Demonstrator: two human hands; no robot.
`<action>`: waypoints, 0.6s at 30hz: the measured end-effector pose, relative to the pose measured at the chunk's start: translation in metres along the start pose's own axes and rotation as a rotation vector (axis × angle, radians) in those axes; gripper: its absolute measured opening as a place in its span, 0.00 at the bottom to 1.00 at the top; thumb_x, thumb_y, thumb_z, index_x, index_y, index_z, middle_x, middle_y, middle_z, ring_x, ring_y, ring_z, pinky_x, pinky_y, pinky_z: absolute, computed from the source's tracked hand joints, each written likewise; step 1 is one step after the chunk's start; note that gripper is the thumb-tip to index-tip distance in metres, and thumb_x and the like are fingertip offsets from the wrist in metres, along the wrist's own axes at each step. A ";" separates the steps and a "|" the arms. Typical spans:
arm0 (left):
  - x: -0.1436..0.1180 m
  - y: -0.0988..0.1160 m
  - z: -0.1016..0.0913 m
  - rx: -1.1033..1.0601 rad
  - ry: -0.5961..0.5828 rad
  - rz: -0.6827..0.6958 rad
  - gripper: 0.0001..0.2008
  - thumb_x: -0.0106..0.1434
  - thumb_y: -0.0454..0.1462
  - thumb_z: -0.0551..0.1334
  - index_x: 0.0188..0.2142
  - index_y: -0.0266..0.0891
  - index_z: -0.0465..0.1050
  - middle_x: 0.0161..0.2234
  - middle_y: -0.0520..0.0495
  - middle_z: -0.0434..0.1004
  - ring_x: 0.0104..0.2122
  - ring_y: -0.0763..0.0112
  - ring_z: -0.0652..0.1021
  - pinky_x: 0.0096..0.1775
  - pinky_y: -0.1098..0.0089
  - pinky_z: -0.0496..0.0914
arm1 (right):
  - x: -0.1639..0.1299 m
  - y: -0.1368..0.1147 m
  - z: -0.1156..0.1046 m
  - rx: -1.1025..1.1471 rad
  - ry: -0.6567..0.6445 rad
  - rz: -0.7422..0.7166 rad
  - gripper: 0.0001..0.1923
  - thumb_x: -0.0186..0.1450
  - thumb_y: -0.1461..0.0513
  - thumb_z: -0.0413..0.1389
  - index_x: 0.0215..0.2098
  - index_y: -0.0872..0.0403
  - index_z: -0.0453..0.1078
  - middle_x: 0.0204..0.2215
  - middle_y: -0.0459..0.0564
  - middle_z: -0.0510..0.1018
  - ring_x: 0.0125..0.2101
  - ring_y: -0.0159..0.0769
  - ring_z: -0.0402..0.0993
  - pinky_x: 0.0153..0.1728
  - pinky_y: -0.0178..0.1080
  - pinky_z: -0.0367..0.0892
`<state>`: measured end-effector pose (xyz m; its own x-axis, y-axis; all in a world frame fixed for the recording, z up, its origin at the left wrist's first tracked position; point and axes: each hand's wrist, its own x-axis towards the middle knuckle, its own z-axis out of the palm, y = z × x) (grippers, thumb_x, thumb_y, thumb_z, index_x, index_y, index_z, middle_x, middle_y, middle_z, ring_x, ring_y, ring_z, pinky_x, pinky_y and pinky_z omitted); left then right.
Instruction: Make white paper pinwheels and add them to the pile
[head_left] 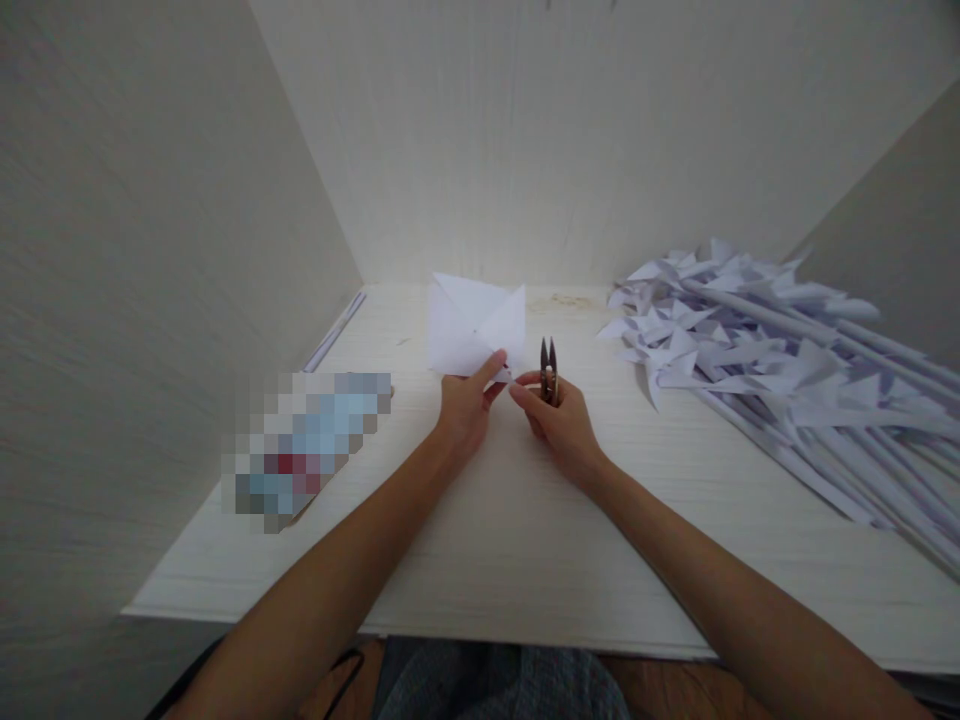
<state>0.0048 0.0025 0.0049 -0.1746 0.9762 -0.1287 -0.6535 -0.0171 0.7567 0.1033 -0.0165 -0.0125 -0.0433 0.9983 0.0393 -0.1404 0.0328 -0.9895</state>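
Two hands meeting, left hand (466,402) grip pinching folded paper (474,325), right hand (556,415) grip closed around snips (548,368)

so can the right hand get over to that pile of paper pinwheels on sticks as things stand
Probably yes: bare desk lies between the right hand and the pinwheel pile. But that hand already holds small snips, so its grip is taken.

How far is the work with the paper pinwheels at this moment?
Done: a large pile of paper pinwheels on sticks lies at the right of the table. In hand: the left hand holds a white folded sheet; the right hand holds small snips. Left: this sheet has no stick yet.
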 end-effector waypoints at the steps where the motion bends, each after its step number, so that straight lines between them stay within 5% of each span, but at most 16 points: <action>1: -0.002 -0.003 0.001 0.020 -0.026 -0.011 0.11 0.39 0.32 0.69 0.25 0.35 0.72 0.25 0.53 0.75 0.25 0.77 0.73 0.29 0.74 0.68 | 0.001 0.000 -0.001 0.003 0.019 -0.006 0.14 0.49 0.55 0.61 0.26 0.55 0.64 0.10 0.34 0.55 0.11 0.21 0.46 0.13 0.31 0.42; 10: 0.008 0.007 -0.006 0.018 0.054 0.003 0.08 0.43 0.33 0.67 0.25 0.35 0.72 0.27 0.50 0.76 0.26 0.77 0.74 0.31 0.75 0.68 | 0.009 0.004 -0.006 0.066 0.195 -0.014 0.11 0.47 0.59 0.61 0.22 0.55 0.64 0.11 0.35 0.57 0.11 0.21 0.48 0.13 0.32 0.43; 18: 0.007 0.002 -0.008 0.238 -0.133 -0.134 0.11 0.39 0.33 0.70 0.25 0.33 0.75 0.27 0.46 0.77 0.26 0.73 0.75 0.29 0.72 0.69 | 0.014 -0.007 -0.015 0.227 0.440 -0.101 0.13 0.48 0.58 0.61 0.23 0.53 0.60 0.11 0.33 0.52 0.10 0.20 0.44 0.11 0.31 0.39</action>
<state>-0.0034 0.0072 0.0005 0.0099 0.9863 -0.1644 -0.4704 0.1497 0.8697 0.1183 -0.0017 -0.0066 0.3953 0.9183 0.0225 -0.3360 0.1673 -0.9269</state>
